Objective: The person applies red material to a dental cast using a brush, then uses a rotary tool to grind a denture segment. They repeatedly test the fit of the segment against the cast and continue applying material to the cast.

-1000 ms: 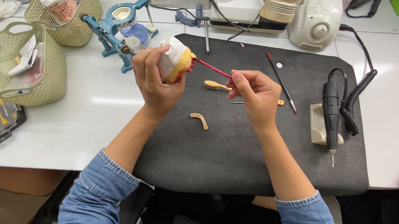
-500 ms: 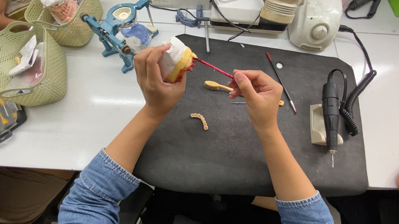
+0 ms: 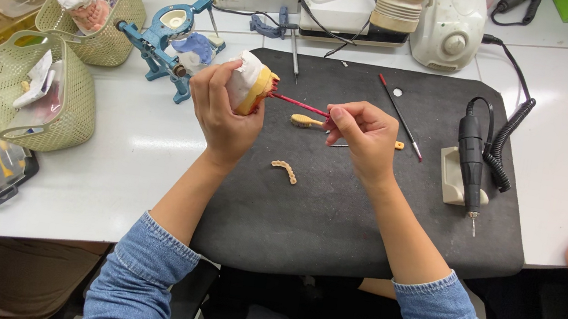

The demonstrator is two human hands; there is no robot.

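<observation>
Gripping the dental cast (image 3: pixel 254 85), left hand (image 3: pixel 223 110) fingers wrap it while right hand (image 3: pixel 365 137) fingers pinch the red tool (image 3: pixel 299 104).

Both my forearms reach forward from rolled denim cuffs, bare to the wrist, angling inward. My left hand (image 3: pixel 223 110) is raised, wrist bent back, fingers curled closed in a firm grip with the thumb on top. My right hand (image 3: pixel 363 137) sits just across, knuckles up, fingertips pinched together in a pen-like grip, pointing toward the left.
</observation>
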